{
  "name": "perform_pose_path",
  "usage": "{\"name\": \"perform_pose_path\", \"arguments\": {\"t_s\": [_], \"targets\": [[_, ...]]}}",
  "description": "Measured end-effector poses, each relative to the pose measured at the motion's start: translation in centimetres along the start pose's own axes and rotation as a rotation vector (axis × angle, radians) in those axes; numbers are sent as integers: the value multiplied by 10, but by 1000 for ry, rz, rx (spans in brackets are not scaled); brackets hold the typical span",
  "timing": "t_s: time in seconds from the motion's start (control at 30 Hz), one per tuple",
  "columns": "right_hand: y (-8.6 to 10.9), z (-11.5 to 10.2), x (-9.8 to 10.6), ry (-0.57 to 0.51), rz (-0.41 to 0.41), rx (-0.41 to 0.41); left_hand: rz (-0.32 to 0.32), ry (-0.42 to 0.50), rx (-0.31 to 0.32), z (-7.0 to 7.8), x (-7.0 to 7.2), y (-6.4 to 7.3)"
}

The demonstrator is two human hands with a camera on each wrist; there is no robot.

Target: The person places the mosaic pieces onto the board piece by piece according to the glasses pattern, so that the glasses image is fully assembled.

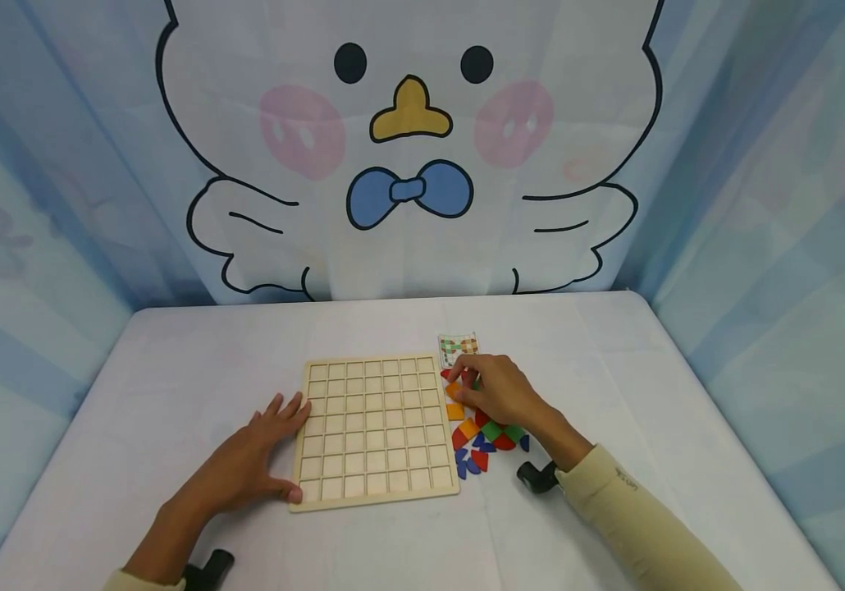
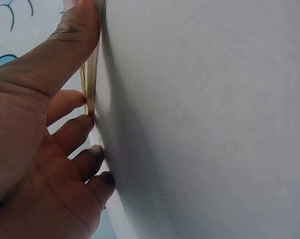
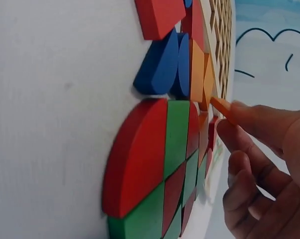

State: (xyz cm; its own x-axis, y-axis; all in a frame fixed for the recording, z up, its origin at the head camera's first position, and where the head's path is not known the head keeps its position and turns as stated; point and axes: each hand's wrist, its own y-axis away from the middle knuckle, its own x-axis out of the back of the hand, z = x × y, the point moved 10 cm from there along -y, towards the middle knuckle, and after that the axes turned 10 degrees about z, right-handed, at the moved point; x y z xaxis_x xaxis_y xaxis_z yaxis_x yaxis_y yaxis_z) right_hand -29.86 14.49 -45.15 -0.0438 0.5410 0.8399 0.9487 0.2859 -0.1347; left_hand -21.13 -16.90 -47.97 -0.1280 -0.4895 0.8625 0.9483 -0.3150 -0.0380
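Note:
A square wooden grid board [image 1: 378,498] lies on the white table, its cells showing bare wood. My left hand [image 1: 256,451] rests at its left side with fingers spread, the thumb at the near left corner and fingertips at the edge. In the left wrist view the thumb [image 2: 65,47] and fingers meet the board's thin side. Beyond the right edge, my right hand [image 1: 500,390] pinches a small orange block [image 3: 222,108] between thumb and forefinger, above the loose pieces. A large red curved block [image 3: 135,154] and green blocks [image 3: 177,134] lie close by.
Several red, orange, green and blue blocks [image 1: 479,462] lie along the board's right side. A small printed pattern card [image 1: 458,345] is at its far right corner. Printed curtains [image 1: 408,263] surround the table, and black wrist mounts [image 1: 536,478] project near both sleeves.

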Motion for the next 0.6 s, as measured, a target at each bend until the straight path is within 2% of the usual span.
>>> {"name": "perform_pose_path", "arguments": {"t_s": [0.23, 0.4, 0.6], "targets": [[-2, -8, -4, -89, 44, -29, 1, -2, 4, 0, 1, 1], [-4, -16, -13, -91, 42, -43, -7, -4, 18, -1, 0, 1], [-7, -22, -14, -48, 81, -30, -15, -6, 25, -1, -1, 0]]}}
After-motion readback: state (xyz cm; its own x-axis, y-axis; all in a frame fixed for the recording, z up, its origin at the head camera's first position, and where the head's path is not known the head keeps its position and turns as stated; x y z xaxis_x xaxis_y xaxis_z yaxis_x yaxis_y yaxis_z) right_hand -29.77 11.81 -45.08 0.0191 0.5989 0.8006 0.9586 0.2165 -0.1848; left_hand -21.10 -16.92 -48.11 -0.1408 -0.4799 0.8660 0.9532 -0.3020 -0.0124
